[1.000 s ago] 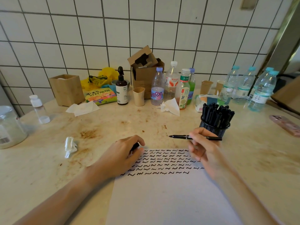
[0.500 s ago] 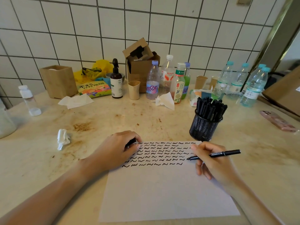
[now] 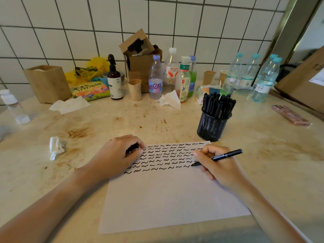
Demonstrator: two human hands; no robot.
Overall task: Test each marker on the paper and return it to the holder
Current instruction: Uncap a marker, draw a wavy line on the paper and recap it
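- Head view: your right hand (image 3: 217, 165) grasps a black marker (image 3: 226, 156), tip down on the paper (image 3: 166, 199) at the right end of its lowest row of squiggles
- Your left hand (image 3: 115, 156) rests on the paper's far left corner, fingers curled round a small dark object, apparently a cap
- The mesh holder (image 3: 213, 126), full of markers, stands on the worktop (image 3: 271, 155) just beyond the paper's far right corner

Right hand (image 3: 220, 165) grips marker (image 3: 222, 156), tip on paper (image 3: 168, 199)
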